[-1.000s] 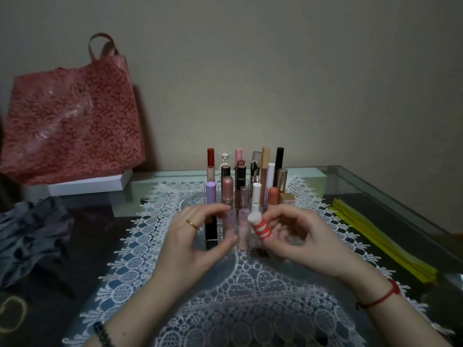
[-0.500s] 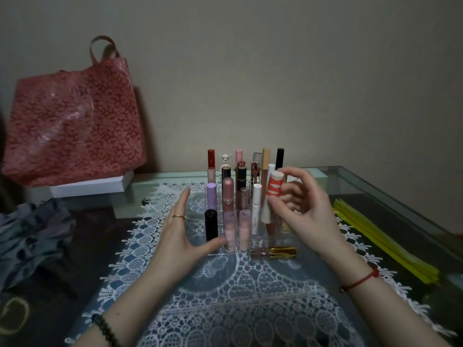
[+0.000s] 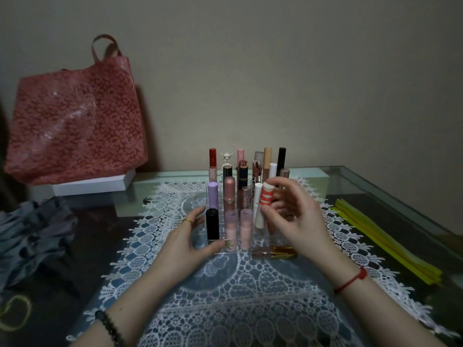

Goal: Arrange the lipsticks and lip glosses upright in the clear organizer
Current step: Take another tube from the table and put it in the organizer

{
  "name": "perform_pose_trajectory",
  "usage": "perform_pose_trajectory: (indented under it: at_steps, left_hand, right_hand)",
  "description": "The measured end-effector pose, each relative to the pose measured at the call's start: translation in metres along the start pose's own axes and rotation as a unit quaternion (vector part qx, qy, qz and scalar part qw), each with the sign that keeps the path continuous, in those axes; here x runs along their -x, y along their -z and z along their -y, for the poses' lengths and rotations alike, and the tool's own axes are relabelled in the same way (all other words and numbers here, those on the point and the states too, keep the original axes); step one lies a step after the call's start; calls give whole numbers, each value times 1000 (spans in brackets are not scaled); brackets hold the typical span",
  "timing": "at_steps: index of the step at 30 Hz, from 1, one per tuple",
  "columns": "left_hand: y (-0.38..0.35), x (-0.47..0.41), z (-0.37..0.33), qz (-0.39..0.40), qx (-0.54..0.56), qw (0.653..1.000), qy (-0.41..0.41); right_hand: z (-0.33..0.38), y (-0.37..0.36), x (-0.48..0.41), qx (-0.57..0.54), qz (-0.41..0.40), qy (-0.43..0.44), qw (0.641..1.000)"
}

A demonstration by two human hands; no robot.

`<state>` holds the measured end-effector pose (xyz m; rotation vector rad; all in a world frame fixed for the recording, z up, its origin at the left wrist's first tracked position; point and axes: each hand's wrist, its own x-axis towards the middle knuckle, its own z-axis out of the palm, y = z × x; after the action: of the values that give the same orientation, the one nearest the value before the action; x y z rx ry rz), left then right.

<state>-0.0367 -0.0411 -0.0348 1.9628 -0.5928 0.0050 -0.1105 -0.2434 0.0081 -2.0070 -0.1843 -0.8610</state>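
The clear organizer (image 3: 220,249) stands on a white lace mat, with several lipsticks and glosses upright in its slots. My right hand (image 3: 298,219) holds a red-and-white striped lip tube (image 3: 265,197) upright over the right side of the organizer, thumb and fingertips pinching it. My left hand (image 3: 186,240) rests against the organizer's front left corner, thumb on its front edge, fingers along the left wall. A gold-capped gloss (image 3: 274,252) lies flat on the mat just in front of the organizer's right side.
A red patterned tote bag (image 3: 75,116) leans on the wall at back left, on a white box (image 3: 92,185). Grey cloth (image 3: 30,236) lies at the left. Yellow strips (image 3: 385,239) lie along the glass table's right edge.
My right hand lifted the striped tube from in front of the organizer up over its right side, and now it sits a little lower. My left hand moved onto the organizer's left front corner.
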Motion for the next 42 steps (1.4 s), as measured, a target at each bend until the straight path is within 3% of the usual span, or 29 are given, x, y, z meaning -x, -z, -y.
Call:
perform_pose_trajectory:
  at_steps: [36, 39, 42]
  left_hand:
    - [1, -3, 2, -5, -32, 999, -21]
    - [2, -1, -3, -33, -78, 996, -28]
    - [4, 3, -18, -103, -101, 984, -103]
  right_hand:
    - [-7, 2, 9, 76, 80, -46, 993]
    - [-3, 12, 6, 58, 54, -38, 996]
    - [1, 28, 8, 79, 60, -27, 995]
